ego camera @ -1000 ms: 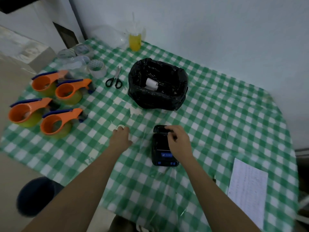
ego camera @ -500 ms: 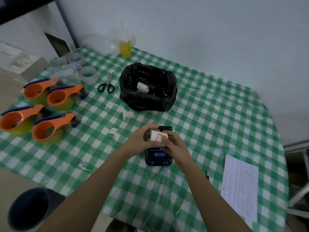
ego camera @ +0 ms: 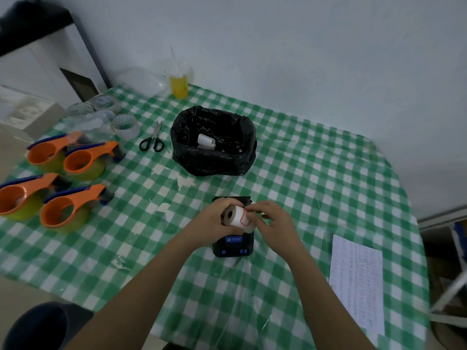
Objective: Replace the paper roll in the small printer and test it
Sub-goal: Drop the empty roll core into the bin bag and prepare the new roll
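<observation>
Both hands raised over printer (ego camera: 232, 245); left hand (ego camera: 212, 223) grip cradles paper roll (ego camera: 237, 216), right hand (ego camera: 271, 221) pinches its edge (red-marked).

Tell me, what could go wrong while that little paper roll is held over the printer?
The paper roll is held in the air by the left hand while the right hand picks at its red-edged seal; it might slip or unspool. It hangs above the open printer, so a drop could knock it. It could also go in backwards.
</observation>
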Tool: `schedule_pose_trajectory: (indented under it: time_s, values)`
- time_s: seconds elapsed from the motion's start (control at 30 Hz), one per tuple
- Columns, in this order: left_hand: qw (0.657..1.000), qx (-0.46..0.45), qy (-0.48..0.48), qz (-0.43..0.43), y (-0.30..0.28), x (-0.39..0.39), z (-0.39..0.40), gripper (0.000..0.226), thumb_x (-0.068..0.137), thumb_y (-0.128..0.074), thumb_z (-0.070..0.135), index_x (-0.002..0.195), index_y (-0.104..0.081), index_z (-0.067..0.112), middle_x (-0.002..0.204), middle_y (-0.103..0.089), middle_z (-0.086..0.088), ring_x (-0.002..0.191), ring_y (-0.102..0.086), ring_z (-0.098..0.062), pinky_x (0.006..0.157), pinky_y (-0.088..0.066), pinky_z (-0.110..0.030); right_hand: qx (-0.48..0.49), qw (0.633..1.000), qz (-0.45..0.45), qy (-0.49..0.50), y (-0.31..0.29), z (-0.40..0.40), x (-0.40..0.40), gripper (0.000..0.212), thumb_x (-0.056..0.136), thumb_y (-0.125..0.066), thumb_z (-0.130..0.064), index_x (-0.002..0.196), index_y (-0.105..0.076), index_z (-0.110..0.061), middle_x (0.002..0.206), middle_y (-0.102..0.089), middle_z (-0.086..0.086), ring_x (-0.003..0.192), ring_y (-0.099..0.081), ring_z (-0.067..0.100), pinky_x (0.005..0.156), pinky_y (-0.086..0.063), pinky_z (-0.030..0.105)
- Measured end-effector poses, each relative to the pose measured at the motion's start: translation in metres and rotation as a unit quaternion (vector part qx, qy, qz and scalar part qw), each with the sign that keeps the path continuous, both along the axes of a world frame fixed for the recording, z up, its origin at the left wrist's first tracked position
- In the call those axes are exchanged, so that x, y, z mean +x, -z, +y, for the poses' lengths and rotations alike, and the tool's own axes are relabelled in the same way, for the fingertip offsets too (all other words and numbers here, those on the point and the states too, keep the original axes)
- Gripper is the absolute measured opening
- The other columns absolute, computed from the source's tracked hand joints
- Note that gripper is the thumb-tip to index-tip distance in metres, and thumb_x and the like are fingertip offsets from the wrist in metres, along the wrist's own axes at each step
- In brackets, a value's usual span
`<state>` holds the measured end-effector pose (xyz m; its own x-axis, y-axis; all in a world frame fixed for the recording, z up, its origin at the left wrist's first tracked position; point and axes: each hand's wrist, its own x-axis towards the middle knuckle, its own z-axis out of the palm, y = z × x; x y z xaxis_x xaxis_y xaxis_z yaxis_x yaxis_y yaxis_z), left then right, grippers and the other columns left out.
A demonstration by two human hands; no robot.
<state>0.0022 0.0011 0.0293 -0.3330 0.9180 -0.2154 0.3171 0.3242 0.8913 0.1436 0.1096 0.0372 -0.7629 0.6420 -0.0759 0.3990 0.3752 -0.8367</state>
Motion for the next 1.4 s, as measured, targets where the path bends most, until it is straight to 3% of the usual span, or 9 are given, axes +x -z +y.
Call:
schedule_pose_trajectory:
  time_s: [0.17,0.4,0.53,0.73,0.9,1.03,1.17,1.3,1.4]
  values:
    - [1.000,-0.010,0.011,0.024,-0.002,0.001,0.000,0.054,0.068,-0.079,0.021,0.115,-0.052,0.026,0.114,-0.053,0.002,0.102,-0.054,-0.014,0.087,-0.048,-0.028,-0.085,0.995,-0.006,0.051,-0.005,0.002,-0.001,0.012,0.086,-0.062,-0.013,0.087,-0.069,-0.022,0.095,-0.067,-0.001,0.089,-0.060,0.007,0.077,-0.048,0.022]
    - [1.000,-0.022,-0.021,-0.002,0.002,-0.001,-0.004,0.052,0.066,-0.080,0.022,0.111,-0.054,0.026,0.107,-0.060,0.000,0.093,-0.059,-0.015,0.080,-0.053,-0.028,-0.065,0.993,0.017,0.093,-0.005,-0.007,-0.006,0.027,0.087,-0.060,-0.012,0.071,-0.059,-0.034,0.090,-0.063,-0.005,0.086,-0.057,0.002,0.072,-0.043,0.015]
    - [0.994,-0.032,-0.080,-0.060,0.000,-0.008,-0.004,0.044,0.071,-0.078,0.017,0.106,-0.052,0.026,0.091,-0.060,0.012,0.080,-0.059,-0.005,0.062,-0.050,-0.012,-0.037,0.989,0.080,0.118,-0.004,-0.010,-0.011,0.032,0.086,-0.060,-0.008,0.069,-0.061,-0.035,0.084,-0.062,-0.009,0.084,-0.057,0.001,0.073,-0.044,0.009]
    - [0.982,-0.042,-0.167,-0.075,0.004,-0.030,0.000,0.053,0.071,-0.078,0.025,0.116,-0.053,0.017,0.112,-0.059,-0.002,0.097,-0.061,-0.022,0.077,-0.051,-0.031,-0.093,0.963,0.132,0.217,-0.012,0.002,-0.040,0.020,0.088,-0.059,-0.010,0.079,-0.068,-0.024,0.086,-0.067,-0.003,0.072,-0.057,-0.008,0.064,-0.046,0.005]
    - [0.970,-0.022,-0.228,-0.085,0.003,-0.055,0.009,0.049,0.073,-0.076,0.021,0.115,-0.053,0.013,0.106,-0.056,-0.002,0.091,-0.058,-0.020,0.073,-0.048,-0.028,-0.106,0.976,0.061,0.180,-0.012,0.044,-0.100,0.014,0.089,-0.058,-0.015,0.096,-0.071,-0.017,0.087,-0.068,0.001,0.078,-0.058,0.012,0.073,-0.047,0.023]
    - [0.963,-0.013,-0.251,-0.093,0.004,-0.075,0.020,0.044,0.075,-0.075,0.019,0.113,-0.052,0.015,0.100,-0.053,0.004,0.078,-0.053,-0.003,0.059,-0.040,-0.016,-0.037,0.989,0.003,0.140,-0.006,0.083,-0.158,0.015,0.088,-0.059,-0.014,0.096,-0.072,-0.013,0.081,-0.067,0.002,0.068,-0.057,0.012,0.063,-0.047,0.022]
    - [0.962,-0.015,-0.254,-0.098,0.008,-0.091,0.031,0.046,0.076,-0.074,0.021,0.116,-0.051,0.016,0.102,-0.053,0.005,0.087,-0.053,-0.013,0.058,-0.040,-0.018,0.006,0.991,-0.057,0.122,0.005,0.115,-0.197,0.010,0.083,-0.065,-0.016,0.085,-0.073,-0.009,0.075,-0.070,0.006,0.068,-0.063,0.018,0.070,-0.055,0.034]
    - [0.959,-0.022,-0.257,-0.114,0.013,-0.102,0.040,0.045,0.076,-0.074,0.021,0.115,-0.050,0.017,0.106,-0.052,0.002,0.096,-0.053,-0.019,0.065,-0.042,-0.021,0.050,0.987,-0.130,0.077,0.016,0.131,-0.213,0.014,0.082,-0.067,-0.018,0.080,-0.072,-0.006,0.071,-0.067,0.009,0.066,-0.062,0.021,0.069,-0.056,0.036]
    - [0.959,-0.024,-0.261,-0.111,0.016,-0.106,0.042,0.044,0.076,-0.074,0.022,0.114,-0.050,0.018,0.103,-0.052,0.004,0.095,-0.053,-0.018,0.062,-0.042,-0.018,0.038,0.990,-0.096,0.091,0.015,0.133,-0.212,0.014,0.085,-0.064,-0.019,0.076,-0.070,-0.009,0.076,-0.070,0.010,0.070,-0.064,0.023,0.070,-0.056,0.036]
